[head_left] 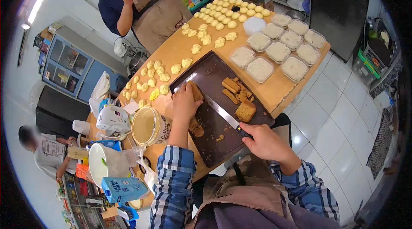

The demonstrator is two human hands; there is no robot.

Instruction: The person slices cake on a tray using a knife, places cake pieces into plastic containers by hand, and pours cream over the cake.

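My right hand (267, 141) grips the black handle of a long knife (224, 114). The blade points up and left, its tip beside a block of brown cake (195, 92). My left hand (185, 102) is closed over that cake and partly hides it. Both hands are over a dark baking tray (214, 145). More brown cake lies below my left wrist (195, 126). On the tray's right side lie a thick cake chunk (245, 111) and several cut strips (231, 85), with crumbs scattered about.
Several lidded tubs (259, 69) stand at the table's right edge. Smooth dough balls (220, 13) and rough dough lumps (176, 69) cover the far side. A bucket (146, 126), hand mixer (113, 118) and milk carton (125, 189) crowd the left. Two other people stand nearby.
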